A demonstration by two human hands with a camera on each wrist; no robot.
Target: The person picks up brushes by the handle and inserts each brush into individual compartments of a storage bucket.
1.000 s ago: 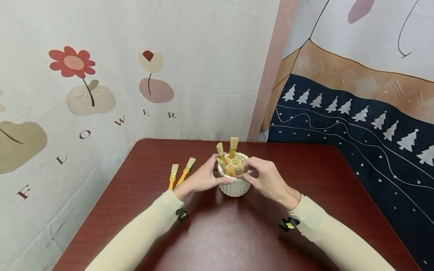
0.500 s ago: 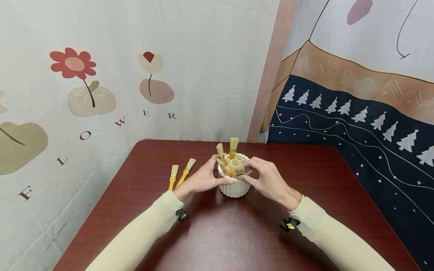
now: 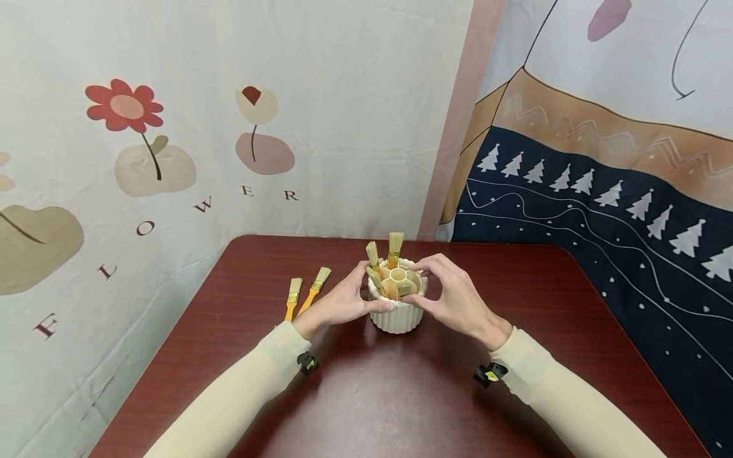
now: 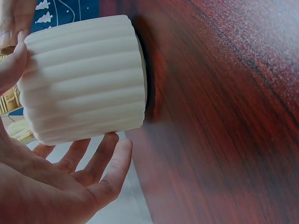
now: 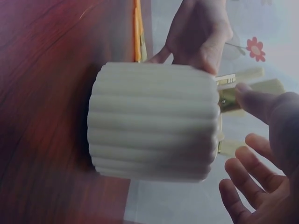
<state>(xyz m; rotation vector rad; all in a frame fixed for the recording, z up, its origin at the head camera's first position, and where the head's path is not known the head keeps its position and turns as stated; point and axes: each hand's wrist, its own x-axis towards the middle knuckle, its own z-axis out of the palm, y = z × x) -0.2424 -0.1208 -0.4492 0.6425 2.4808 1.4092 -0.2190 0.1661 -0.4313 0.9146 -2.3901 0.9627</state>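
A white ribbed pot (image 3: 396, 320) with a divided top stands upright on the table. My left hand (image 3: 343, 298) holds its left side, thumb over the front rim and fingers round the far side. Several flat paintbrushes stand in the pot, bristles up, among them a back brush (image 3: 395, 245) and a left brush (image 3: 372, 253). My right hand (image 3: 458, 296) is at the right rim with thumb and fingers spread. Its thumb (image 5: 252, 100) lies against the metal band of the front-right paintbrush (image 5: 270, 87); the other fingers are apart from that brush.
Left of the pot, two paintbrushes with orange handles, a nearer brush (image 3: 293, 298) and a farther brush (image 3: 318, 283), lie on the dark red table (image 3: 389, 401), partly behind the left forearm. A printed curtain (image 3: 355, 114) hangs behind the table's back edge.
My right fingers have spread away from the front-right paintbrush, which stays in the pot, and the hand has shifted slightly right. The left hand and pot have hardly moved.
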